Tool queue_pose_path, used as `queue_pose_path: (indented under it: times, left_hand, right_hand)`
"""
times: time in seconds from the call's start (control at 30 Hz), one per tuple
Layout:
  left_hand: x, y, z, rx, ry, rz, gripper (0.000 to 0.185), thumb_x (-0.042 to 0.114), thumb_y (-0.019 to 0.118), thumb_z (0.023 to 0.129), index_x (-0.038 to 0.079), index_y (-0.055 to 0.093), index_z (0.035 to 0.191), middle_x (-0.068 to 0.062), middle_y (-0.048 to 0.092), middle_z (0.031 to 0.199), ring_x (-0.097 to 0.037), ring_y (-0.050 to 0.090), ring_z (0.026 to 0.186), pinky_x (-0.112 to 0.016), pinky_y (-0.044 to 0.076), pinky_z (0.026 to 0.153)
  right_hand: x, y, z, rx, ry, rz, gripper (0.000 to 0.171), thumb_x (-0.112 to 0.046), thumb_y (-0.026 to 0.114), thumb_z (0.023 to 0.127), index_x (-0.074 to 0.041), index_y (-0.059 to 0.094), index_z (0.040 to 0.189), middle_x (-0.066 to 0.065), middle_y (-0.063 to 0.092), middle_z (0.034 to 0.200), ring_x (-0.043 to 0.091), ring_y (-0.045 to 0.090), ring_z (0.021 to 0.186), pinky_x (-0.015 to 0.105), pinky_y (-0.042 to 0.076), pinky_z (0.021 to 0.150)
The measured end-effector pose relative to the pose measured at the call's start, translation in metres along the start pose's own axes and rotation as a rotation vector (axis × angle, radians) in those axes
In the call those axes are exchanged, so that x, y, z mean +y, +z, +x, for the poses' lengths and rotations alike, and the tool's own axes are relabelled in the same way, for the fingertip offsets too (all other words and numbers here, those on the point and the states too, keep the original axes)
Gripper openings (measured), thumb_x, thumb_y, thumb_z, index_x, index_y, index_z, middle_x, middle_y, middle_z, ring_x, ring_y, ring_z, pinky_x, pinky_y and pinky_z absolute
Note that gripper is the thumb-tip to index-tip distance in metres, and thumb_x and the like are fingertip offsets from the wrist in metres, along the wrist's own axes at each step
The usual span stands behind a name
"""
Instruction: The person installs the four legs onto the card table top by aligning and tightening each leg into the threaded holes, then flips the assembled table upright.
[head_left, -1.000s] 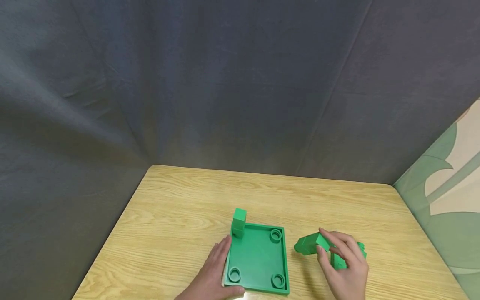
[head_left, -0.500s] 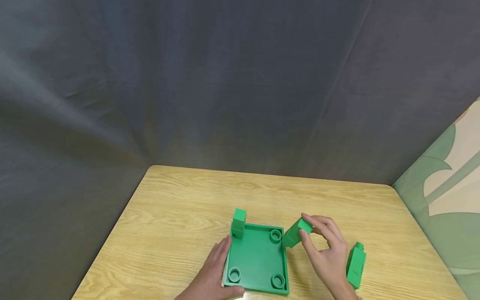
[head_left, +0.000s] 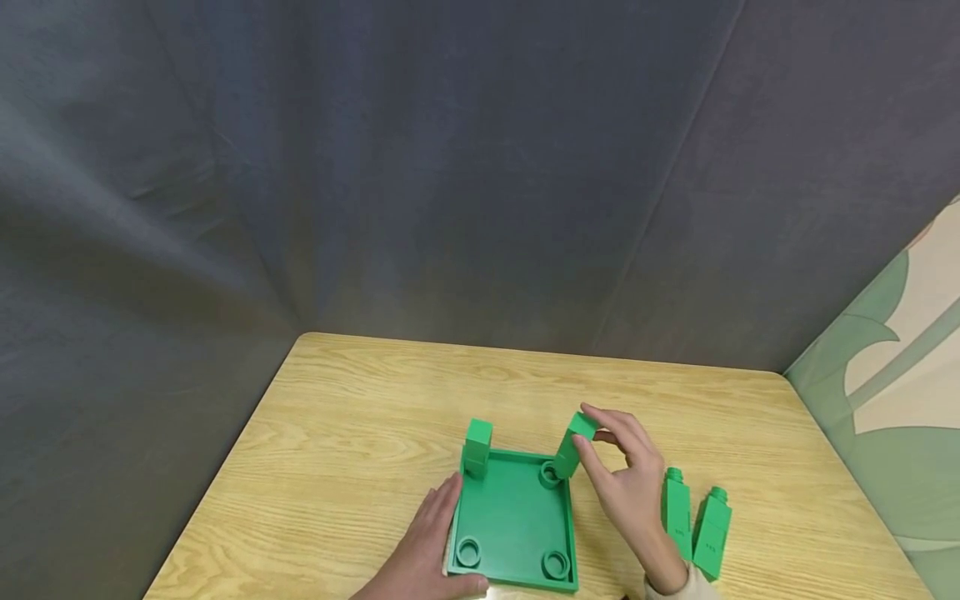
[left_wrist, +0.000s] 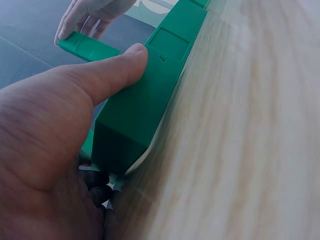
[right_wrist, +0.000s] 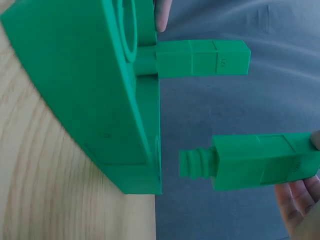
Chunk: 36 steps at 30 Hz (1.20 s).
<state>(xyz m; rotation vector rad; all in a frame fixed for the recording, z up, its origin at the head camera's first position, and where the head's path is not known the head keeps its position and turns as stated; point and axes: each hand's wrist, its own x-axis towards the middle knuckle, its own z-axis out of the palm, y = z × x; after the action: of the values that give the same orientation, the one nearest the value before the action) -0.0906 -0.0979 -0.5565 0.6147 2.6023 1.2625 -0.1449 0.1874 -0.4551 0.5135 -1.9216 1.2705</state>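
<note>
Basically, tray's (head_left: 513,518) btwn L hand (head_left: 426,543) & R hand (head_left: 630,485).

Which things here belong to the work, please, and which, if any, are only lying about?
Part of the job:
green tray, held by the left hand
standing post, in its far left corner
second post, pinched by the right hand
two loose posts, probably: they match

Only around it:
wooden table
dark curtain
leaf-patterned panel

"What was at twelve o'clock in the head view?"
"A creased dark-grey cloth (head_left: 480,167), which swept round to nine."
"And at six?"
"A yellowish wood-grain tabletop (head_left: 360,417) with rounded far corners."
"What stood toward four?"
"A leaf-print panel (head_left: 892,467) in green and cream, alongside the tabletop's edge."
</note>
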Motion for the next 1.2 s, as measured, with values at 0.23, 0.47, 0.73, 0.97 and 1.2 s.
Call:
queue_pose_path:
  times: [0.23, 0.47, 0.73, 0.97, 1.2]
  left_hand:
    - [0.0, 0.0, -0.001, 0.007, 0.004, 0.011, 0.128, 0.066, 0.079, 0.076, 0.014, 0.003, 0.166, -0.017, 0.017, 0.169, -0.051, 0.016, 0.151, -0.074, 0.026, 0.111]
    - [0.0, 0.0, -0.001, 0.003, -0.004, -0.005, 0.128, 0.065, 0.08, 0.076, 0.016, 0.003, 0.166, -0.016, 0.017, 0.169, -0.051, 0.015, 0.151, -0.075, 0.026, 0.11]
    - [0.002, 0.0, -0.002, -0.002, -0.019, -0.007, 0.129, 0.067, 0.079, 0.076, 0.016, 0.003, 0.166, -0.014, 0.016, 0.17, -0.049, 0.014, 0.152, -0.073, 0.025, 0.112]
    - [0.001, 0.0, 0.0, -0.006, -0.006, -0.007, 0.128, 0.066, 0.079, 0.077, 0.016, 0.002, 0.166, -0.015, 0.015, 0.17, -0.05, 0.014, 0.152, -0.074, 0.024, 0.112]
    - [0.002, -0.001, 0.0, -0.003, 0.005, 0.014, 0.127, 0.065, 0.079, 0.077, 0.014, 0.003, 0.166, -0.017, 0.016, 0.169, -0.05, 0.015, 0.152, -0.073, 0.024, 0.113]
  right_hand:
    - [-0.007, 0.006, 0.002, -0.027, 0.013, 0.031, 0.045, 0.025, 0.074, 0.074, 0.01, 0.071, 0.116, 0.025, 0.068, 0.104, 0.013, 0.067, 0.098, 0.015, 0.054, 0.083]
    - [-0.002, 0.011, -0.002, -0.034, 0.007, 0.049, 0.045, 0.025, 0.074, 0.073, 0.01, 0.07, 0.116, 0.026, 0.068, 0.105, 0.014, 0.067, 0.099, 0.017, 0.055, 0.083]
    - [0.015, 0.013, -0.013, -0.079, 0.024, 0.029, 0.05, 0.024, 0.077, 0.072, 0.008, 0.07, 0.119, 0.023, 0.069, 0.106, 0.018, 0.067, 0.096, 0.019, 0.057, 0.081]
    - [0.035, 0.01, -0.02, -0.157, 0.023, -0.024, 0.055, 0.014, 0.08, 0.077, -0.004, 0.07, 0.128, 0.01, 0.069, 0.111, 0.015, 0.065, 0.099, 0.023, 0.057, 0.078]
    - [0.036, 0.001, -0.017, -0.296, 0.085, -0.093, 0.044, -0.002, 0.078, 0.088, -0.018, 0.072, 0.128, -0.003, 0.068, 0.114, 0.009, 0.062, 0.095, 0.022, 0.053, 0.081]
